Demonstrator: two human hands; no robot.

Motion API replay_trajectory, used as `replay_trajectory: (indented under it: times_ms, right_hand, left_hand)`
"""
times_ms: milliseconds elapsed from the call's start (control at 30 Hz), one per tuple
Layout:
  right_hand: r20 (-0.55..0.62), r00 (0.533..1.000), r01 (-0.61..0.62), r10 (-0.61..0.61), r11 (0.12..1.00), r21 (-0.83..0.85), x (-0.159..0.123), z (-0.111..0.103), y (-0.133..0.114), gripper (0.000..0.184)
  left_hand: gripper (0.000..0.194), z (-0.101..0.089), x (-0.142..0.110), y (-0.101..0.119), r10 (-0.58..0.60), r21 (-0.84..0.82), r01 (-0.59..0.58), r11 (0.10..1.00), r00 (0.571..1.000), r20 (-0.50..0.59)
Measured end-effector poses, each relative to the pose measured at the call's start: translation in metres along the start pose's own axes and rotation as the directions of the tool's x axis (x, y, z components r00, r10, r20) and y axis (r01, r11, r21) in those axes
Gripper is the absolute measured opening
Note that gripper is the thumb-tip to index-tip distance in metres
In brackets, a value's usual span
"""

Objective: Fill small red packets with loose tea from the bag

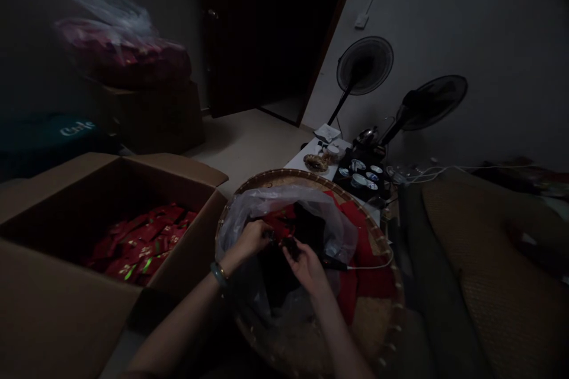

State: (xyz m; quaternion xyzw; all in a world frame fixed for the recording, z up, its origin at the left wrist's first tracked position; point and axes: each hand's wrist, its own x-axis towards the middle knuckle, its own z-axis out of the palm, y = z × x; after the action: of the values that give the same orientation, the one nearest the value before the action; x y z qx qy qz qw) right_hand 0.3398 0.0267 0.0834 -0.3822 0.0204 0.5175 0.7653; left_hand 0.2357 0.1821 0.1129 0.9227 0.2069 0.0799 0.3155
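Above a clear plastic bag (342,228) lying open on a round woven bamboo tray (306,343), both my hands are close together. My left hand (253,238), with a bangle at the wrist, pinches something small and dark near the fingertips. In the curled fingers of my right hand (306,266) is a dark clump (291,247), too dim to name more exactly. Dark material (278,278) fills much of the bag below them, and a red piece (282,225) shows just beyond my fingers. Beside my right hand lies a black handle-like object (333,263) with a white cord.
Red cloth or paper (371,272) covers the tray's right side. A cardboard box (186,249) holding many red packets (137,243) stands at left. Ahead are a low table with small cups (359,180) and two fans (367,65). A woven-covered seat (480,266) is at right.
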Motion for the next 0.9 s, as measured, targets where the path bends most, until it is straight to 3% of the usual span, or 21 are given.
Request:
replay_trajectory:
  times_ms: [233, 367, 433, 600, 733, 900]
  right_hand:
    - [0.138, 0.99, 0.016, -0.007, 0.998, -0.06, -0.008, 0.026, -0.022, 0.028]
    - [0.198, 0.98, 0.082, -0.033, 0.966, -0.246, -0.006, 0.037, -0.022, 0.04]
    - [0.193, 0.98, 0.123, -0.048, 0.908, -0.4, -0.002, 0.039, -0.02, 0.048]
    - [0.285, 0.953, 0.292, -0.105, 0.579, -0.761, 0.011, 0.036, -0.014, 0.05]
    - [0.381, 0.907, 0.42, -0.181, 0.31, -0.853, 0.017, 0.032, -0.015, 0.046]
    - [0.428, 0.879, 0.448, -0.208, 0.057, -0.892, 0.018, 0.031, -0.017, 0.045]
  left_hand:
    - [0.028, 0.011, 0.002, -0.004, 0.075, -0.062, -0.077, 0.995, 0.997, -0.026]
    - [0.029, 0.014, 0.001, 0.0, 0.063, -0.093, -0.065, 0.994, 0.998, -0.021]
    - [0.029, 0.014, 0.0, 0.003, 0.032, -0.101, -0.034, 0.994, 0.999, -0.018]
    - [0.029, 0.011, -0.002, 0.005, -0.032, -0.084, 0.033, 0.996, 0.999, 0.008]
    - [0.032, 0.01, -0.003, 0.004, -0.052, -0.123, 0.054, 0.991, 0.999, 0.017]
    - [0.039, 0.012, -0.003, 0.003, -0.084, -0.216, 0.088, 0.972, 0.996, 0.029]
